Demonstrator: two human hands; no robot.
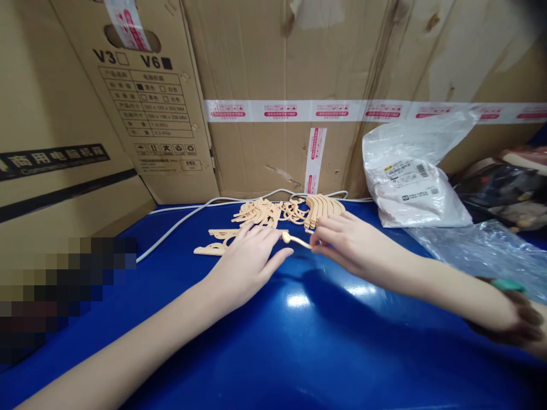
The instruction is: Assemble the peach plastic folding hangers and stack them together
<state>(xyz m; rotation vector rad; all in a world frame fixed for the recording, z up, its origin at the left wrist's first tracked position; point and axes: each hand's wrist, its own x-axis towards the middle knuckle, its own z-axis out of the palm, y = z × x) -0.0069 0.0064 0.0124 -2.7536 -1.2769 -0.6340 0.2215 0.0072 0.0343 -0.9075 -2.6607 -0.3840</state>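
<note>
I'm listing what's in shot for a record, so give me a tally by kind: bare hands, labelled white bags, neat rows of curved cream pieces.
Bare hands: 2 (left hand, right hand)
Labelled white bag: 1
Neat row of curved cream pieces: 1
Total: 4, leaving out the heaped cream pieces, which overlap too much to count.

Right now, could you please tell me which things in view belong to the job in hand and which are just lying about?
Apparently in use:
beige piece in the right hand
stacked curved pieces
loose beige pieces

Seemingly just lying about:
white bag
clear plastic
cardboard boxes
</note>
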